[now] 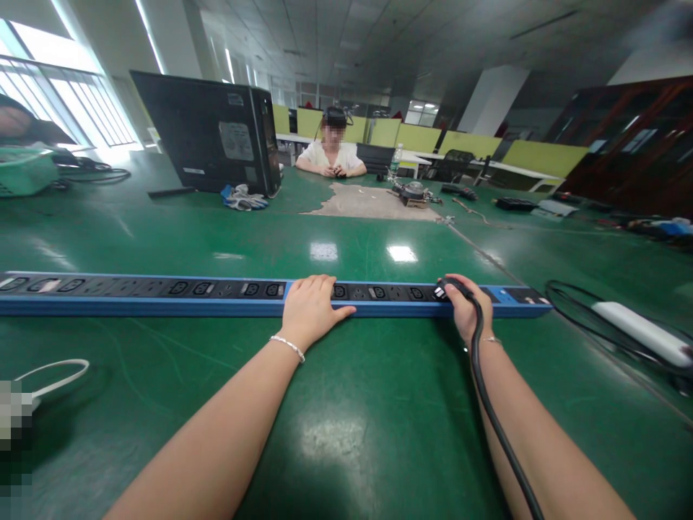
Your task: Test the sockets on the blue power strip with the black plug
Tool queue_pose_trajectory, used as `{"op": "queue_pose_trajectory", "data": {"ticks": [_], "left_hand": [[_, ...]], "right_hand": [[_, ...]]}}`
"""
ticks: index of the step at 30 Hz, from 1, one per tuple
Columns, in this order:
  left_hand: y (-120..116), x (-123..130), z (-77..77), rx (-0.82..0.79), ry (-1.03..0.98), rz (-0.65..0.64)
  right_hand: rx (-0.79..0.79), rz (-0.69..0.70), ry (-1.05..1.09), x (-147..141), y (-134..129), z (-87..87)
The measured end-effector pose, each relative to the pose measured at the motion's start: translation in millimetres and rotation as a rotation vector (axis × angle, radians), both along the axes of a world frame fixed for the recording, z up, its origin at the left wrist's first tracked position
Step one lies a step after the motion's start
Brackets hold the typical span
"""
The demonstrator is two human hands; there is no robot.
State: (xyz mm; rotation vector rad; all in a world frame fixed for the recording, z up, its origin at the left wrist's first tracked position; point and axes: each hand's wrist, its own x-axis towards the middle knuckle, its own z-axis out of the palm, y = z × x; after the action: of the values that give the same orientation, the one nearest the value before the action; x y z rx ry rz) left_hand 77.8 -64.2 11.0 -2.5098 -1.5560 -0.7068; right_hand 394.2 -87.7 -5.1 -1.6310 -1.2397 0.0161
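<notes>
A long blue power strip (162, 307) with a row of black sockets lies across the green table. My left hand (311, 310) rests over its middle, fingers draped across the top and thumb stretched out to the right along the front side. Near the strip's right end, my right hand (470, 307) grips a black plug (441, 290) at the socket face. Whether its pins are inside a socket cannot be made out. From the plug, a thick black cable (490, 404) runs down over my right forearm and out at the bottom.
A black computer tower (216, 137) stands back left, with gloves (243, 197) beside it. Across the table sits a person (331, 152). A white power strip (642, 332) and black cables lie at right, a green basket (24, 173) at far left. Brown cardboard (368, 202) lies mid-table.
</notes>
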Motion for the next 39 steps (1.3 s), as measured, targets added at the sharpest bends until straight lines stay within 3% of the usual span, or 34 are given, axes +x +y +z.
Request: {"op": "queue_pose_trajectory", "data": {"ticks": [7, 15, 22, 26, 29, 32, 34, 36, 39], "left_hand": [[-1, 1, 1.2, -0.019, 0.000, 0.008], [1, 0, -1.5, 0.007, -0.003, 0.003], [1, 0, -2.9, 0.027, -0.004, 0.006], [1, 0, -2.5, 0.017, -0.008, 0.013], [1, 0, -1.9, 0.022, -0.011, 0.008], [1, 0, -2.1, 0.042, -0.019, -0.004], [1, 0, -2.9, 0.055, -0.024, -0.005], [1, 0, -4.0, 0.069, -0.028, -0.005], [2, 0, -5.5, 0.092, -0.030, -0.009]], "right_hand": [[-0.070, 0.076, -0.237, -19, -5, 7.5], [-0.144, 0.093, -0.384, -17, -17, 7.8], [-0.342, 0.264, -0.262, 10, -21, 24.2], [-0.453, 0.093, -0.257, 14, -15, 50.9], [-0.582, -0.024, -0.462, -6, -11, 66.0], [-0.785, -0.020, -0.639, -35, -10, 70.0], [-0.884, -0.089, -0.655, -50, -10, 69.5], [-0.957, -0.136, -0.657, -57, -8, 69.8], [-1.033, -0.069, -0.692, -55, -3, 73.4]]}}
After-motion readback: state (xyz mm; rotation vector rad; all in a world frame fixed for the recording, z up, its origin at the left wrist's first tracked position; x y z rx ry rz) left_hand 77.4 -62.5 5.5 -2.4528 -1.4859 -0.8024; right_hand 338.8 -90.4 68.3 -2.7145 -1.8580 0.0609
